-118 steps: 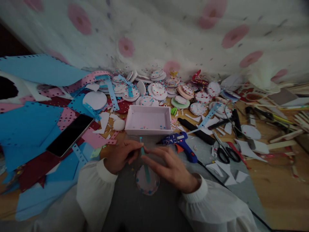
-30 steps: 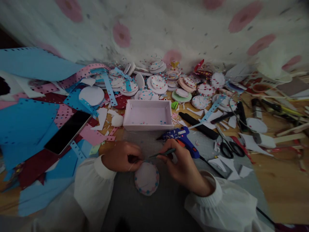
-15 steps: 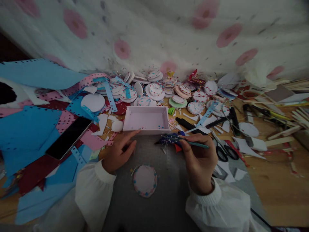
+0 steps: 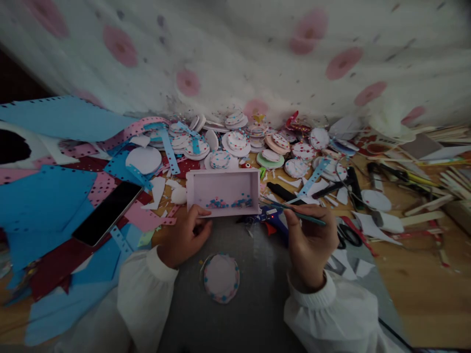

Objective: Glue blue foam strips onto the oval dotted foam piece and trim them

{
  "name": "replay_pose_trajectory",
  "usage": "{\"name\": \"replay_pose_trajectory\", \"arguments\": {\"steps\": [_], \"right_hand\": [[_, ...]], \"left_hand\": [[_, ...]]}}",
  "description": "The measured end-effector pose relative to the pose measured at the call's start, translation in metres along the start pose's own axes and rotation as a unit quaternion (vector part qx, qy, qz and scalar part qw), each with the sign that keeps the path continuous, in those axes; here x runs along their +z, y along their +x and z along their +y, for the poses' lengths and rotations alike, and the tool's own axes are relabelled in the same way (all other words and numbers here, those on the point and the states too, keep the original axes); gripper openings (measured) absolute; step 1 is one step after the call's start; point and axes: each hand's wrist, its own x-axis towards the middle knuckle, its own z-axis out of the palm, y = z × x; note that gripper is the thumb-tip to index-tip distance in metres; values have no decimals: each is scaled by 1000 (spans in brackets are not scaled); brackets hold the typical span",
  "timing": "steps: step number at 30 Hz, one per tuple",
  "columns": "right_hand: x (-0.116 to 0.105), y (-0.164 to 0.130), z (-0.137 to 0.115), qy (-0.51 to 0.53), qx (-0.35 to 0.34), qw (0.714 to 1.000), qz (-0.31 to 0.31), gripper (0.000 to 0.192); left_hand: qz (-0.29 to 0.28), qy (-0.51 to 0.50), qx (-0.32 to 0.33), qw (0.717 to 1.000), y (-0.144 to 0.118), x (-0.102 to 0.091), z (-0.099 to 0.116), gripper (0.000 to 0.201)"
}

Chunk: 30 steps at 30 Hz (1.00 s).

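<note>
A shallow pale box point(image 4: 222, 189) with small blue and pink dots of paper inside is tilted towards me. My left hand point(image 4: 186, 236) is closed on its near left corner, index finger over the front wall. In my right hand point(image 4: 312, 238) is a pair of teal tweezers point(image 4: 308, 217), pinched between thumb and fingers, with the tips near the box's right front corner. Below lies a round white paper disc point(image 4: 221, 278) with blue and pink dots around its rim. A blue glue gun point(image 4: 274, 219) with a lit red light rests partly behind my right hand.
Stacked decorated discs point(image 4: 237, 142) line the back against a flowered curtain point(image 4: 228, 49). On the left lie blue paper sheets point(image 4: 47, 196) and a phone point(image 4: 107, 213). Scissors point(image 4: 349, 234), a hammer-shaped black tool point(image 4: 355, 186) and wooden sticks point(image 4: 423, 219) lie right. A grey mat point(image 4: 253, 304) is underneath.
The box has tipped towards me, so its inside and the dots along its front now show more. My left fingers have curled at its corner. The tweezers have shifted slightly right.
</note>
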Motion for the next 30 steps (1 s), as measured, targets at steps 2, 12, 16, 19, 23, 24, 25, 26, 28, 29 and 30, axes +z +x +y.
{"name": "replay_pose_trajectory", "arguments": {"steps": [2,12,16,19,23,24,25,26,28,29,30], "right_hand": [[-1,-1,2,-10,-6,1000,-13,17],[10,2,6,-127,-105,978,-126,13],[20,6,-1,-162,-160,960,-164,14],[25,8,-4,-173,-165,955,-177,15],[31,7,-4,-198,-167,944,-204,15],[33,7,-4,-208,-164,940,-213,15],[34,7,-3,-220,-161,936,-223,14],[36,7,-3,-231,-160,931,-232,13],[38,6,-1,-251,-162,920,-253,11],[40,6,0,-260,-166,914,-263,11],[41,5,1,-267,-169,909,-271,11]], "left_hand": [[3,3,2,1000,0,0,3,14],[21,50,8,999,0,-5,16,10],[32,57,8,998,0,-7,20,11],[32,49,14,998,0,-7,18,12],[25,59,26,998,1,-7,15,14],[25,66,30,997,1,-8,15,14],[28,73,32,996,1,-8,15,15],[29,78,36,996,1,-8,15,15],[32,81,38,995,1,-8,16,15],[33,80,36,996,1,-8,16,15],[33,77,34,996,1,-8,15,16]]}}
